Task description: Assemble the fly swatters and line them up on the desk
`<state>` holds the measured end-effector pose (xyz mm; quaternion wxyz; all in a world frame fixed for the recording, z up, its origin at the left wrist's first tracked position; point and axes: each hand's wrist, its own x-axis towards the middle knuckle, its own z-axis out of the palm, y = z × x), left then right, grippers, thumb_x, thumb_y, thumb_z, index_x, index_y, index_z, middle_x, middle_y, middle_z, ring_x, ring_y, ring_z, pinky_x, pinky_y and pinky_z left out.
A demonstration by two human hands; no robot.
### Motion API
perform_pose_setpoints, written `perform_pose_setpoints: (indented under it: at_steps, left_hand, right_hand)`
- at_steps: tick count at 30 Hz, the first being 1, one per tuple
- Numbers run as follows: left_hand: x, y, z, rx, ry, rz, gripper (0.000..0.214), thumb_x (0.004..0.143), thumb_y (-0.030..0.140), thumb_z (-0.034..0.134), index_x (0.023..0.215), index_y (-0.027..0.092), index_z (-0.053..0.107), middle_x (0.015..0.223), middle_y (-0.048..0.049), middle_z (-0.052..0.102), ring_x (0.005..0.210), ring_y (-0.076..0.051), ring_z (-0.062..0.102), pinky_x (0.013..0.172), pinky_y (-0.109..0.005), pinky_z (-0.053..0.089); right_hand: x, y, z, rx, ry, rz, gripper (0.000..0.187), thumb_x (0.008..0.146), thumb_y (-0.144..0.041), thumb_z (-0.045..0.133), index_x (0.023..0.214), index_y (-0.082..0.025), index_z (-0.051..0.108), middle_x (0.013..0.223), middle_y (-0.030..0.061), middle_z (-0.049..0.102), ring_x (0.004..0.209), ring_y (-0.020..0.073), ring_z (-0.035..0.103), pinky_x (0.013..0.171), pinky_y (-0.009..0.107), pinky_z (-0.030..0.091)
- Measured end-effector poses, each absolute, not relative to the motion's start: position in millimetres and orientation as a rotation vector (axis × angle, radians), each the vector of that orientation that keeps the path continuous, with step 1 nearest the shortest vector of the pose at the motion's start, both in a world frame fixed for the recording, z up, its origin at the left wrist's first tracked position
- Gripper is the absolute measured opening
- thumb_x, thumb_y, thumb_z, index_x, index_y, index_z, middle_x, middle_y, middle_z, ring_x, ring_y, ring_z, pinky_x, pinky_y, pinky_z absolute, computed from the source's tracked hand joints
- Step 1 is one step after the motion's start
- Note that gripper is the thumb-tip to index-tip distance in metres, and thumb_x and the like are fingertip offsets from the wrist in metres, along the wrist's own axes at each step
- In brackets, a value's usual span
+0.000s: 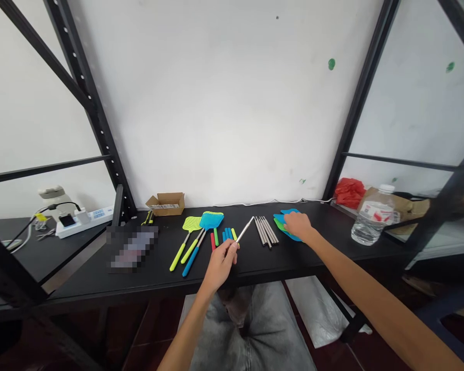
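Take the row of metal rods (266, 231) lying on the black table (332, 242) as your mark. Your left hand (221, 262) is just left of it and nearer the front edge. Its grip is pressed together on the lower end of a single silver rod (246, 229), pinched between thumb and fingertips. That rod slants up and to the right, and its far tip ends just beside the row without touching it.

Your right hand (298, 225) lies palm down just right of the row, on a small stack of blue and green swatter heads (280, 222). You cannot tell from here whether its grip is closed on them or only resting.

Left of the row lie loose coloured handle sleeves (227, 234), and beyond them two finished swatters (196, 238). Bare table runs between the row and the front edge. Well to the right, a water bottle (371, 219) stands near a frame post. A cardboard box (166, 203) sits far left against the wall.
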<state>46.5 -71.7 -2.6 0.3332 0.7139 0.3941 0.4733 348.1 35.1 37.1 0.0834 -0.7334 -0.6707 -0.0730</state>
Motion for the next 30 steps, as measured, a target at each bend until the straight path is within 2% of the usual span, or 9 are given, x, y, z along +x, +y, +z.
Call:
perform_pose_setpoints:
  at_steps: [4, 6, 9, 11, 15, 18, 22, 26, 30]
  left_hand:
    - [46, -71, -4, 1.853, 1.021, 1.255, 0.035, 0.098, 0.046, 0.037, 0.089, 0.019, 0.057, 0.060, 0.0036, 0.051, 0.057, -0.012, 0.044, 0.058, -0.023, 0.033]
    - [46, -71, -3, 1.868, 1.030, 1.253, 0.035, 0.097, 0.046, 0.037, 0.089, 0.019, 0.058, 0.060, 0.0038, 0.050, 0.057, -0.012, 0.045, 0.058, -0.023, 0.033]
    - [46, -73, -1, 1.898, 1.042, 1.235, 0.036, 0.096, 0.048, 0.040, 0.088, 0.019, 0.060, 0.060, 0.0038, 0.050, 0.057, -0.012, 0.044, 0.057, -0.023, 0.032]
    - [46, -74, 0, 1.905, 1.042, 1.224, 0.037, 0.096, 0.049, 0.041, 0.088, 0.019, 0.061, 0.060, 0.0038, 0.049, 0.057, -0.012, 0.045, 0.057, -0.023, 0.032]
    - [46, -75, 1, 1.919, 1.060, 1.213, 0.038, 0.096, 0.049, 0.040, 0.091, 0.018, 0.062, 0.060, 0.0036, 0.049, 0.057, -0.012, 0.047, 0.057, -0.022, 0.034]
    - [47, -75, 2, 1.958, 1.102, 1.194, 0.039, 0.097, 0.049, 0.039, 0.091, 0.019, 0.064, 0.060, 0.0031, 0.050, 0.058, -0.013, 0.049, 0.057, -0.022, 0.034]
    - [49, -78, 2, 2.079, 1.235, 1.111, 0.039, 0.096, 0.048, 0.039, 0.087, 0.021, 0.066, 0.065, 0.0014, 0.058, 0.061, -0.014, 0.053, 0.058, -0.022, 0.034]
    - [51, -80, 2, 2.152, 1.309, 1.043, 0.040, 0.096, 0.048, 0.038, 0.088, 0.023, 0.068, 0.076, -0.0008, 0.067, 0.069, -0.017, 0.059, 0.059, -0.022, 0.036]
    - [50, -78, 2, 2.143, 1.314, 1.034, 0.041, 0.096, 0.049, 0.035, 0.090, 0.024, 0.067, 0.077, -0.0006, 0.067, 0.068, -0.016, 0.059, 0.059, -0.022, 0.037]
  right_hand:
    - [354, 26, 58, -2.138, -1.823, -0.328, 0.016, 0.084, -0.017, 0.054, 0.085, -0.011, 0.069, 0.095, 0.0227, 0.069, 0.099, 0.0379, 0.066, 0.083, 0.047, 0.048]
    - [358, 19, 68, -1.962, -1.541, -0.239, 0.017, 0.084, -0.021, 0.054, 0.090, -0.013, 0.067, 0.093, 0.0218, 0.070, 0.097, 0.0368, 0.068, 0.081, 0.046, 0.050]
    - [343, 7, 68, -1.467, -1.147, 0.322, 0.011, 0.078, -0.024, 0.061, 0.088, -0.018, 0.061, 0.082, 0.0121, 0.073, 0.080, 0.0281, 0.072, 0.069, 0.035, 0.056]
    - [318, -1, 59, -1.133, -0.920, 0.756, 0.009, 0.075, -0.022, 0.063, 0.079, -0.020, 0.055, 0.077, 0.0085, 0.073, 0.071, 0.0246, 0.073, 0.060, 0.031, 0.057]
    - [261, -19, 29, -0.707, -0.678, 1.240, 0.011, 0.074, -0.020, 0.062, 0.074, -0.020, 0.051, 0.090, 0.0114, 0.075, 0.082, 0.0246, 0.074, 0.060, 0.027, 0.058]
    - [236, -30, 9, -0.613, -0.586, 1.330, 0.006, 0.076, -0.019, 0.060, 0.079, -0.018, 0.056, 0.094, 0.0111, 0.075, 0.082, 0.0241, 0.074, 0.060, 0.027, 0.058]
    - [232, -39, -9, -0.567, -0.538, 1.331, 0.009, 0.076, -0.021, 0.062, 0.084, -0.017, 0.060, 0.096, 0.0095, 0.075, 0.080, 0.0232, 0.074, 0.057, 0.027, 0.057]
    - [240, -41, -15, -0.532, -0.412, 1.327, 0.009, 0.078, -0.022, 0.061, 0.086, -0.018, 0.062, 0.095, 0.0061, 0.073, 0.084, 0.0201, 0.073, 0.058, 0.023, 0.056]
    - [242, -38, -14, -0.556, -0.337, 1.298, 0.009, 0.078, -0.020, 0.059, 0.087, -0.018, 0.061, 0.090, 0.0043, 0.072, 0.076, 0.0165, 0.071, 0.058, 0.022, 0.055]
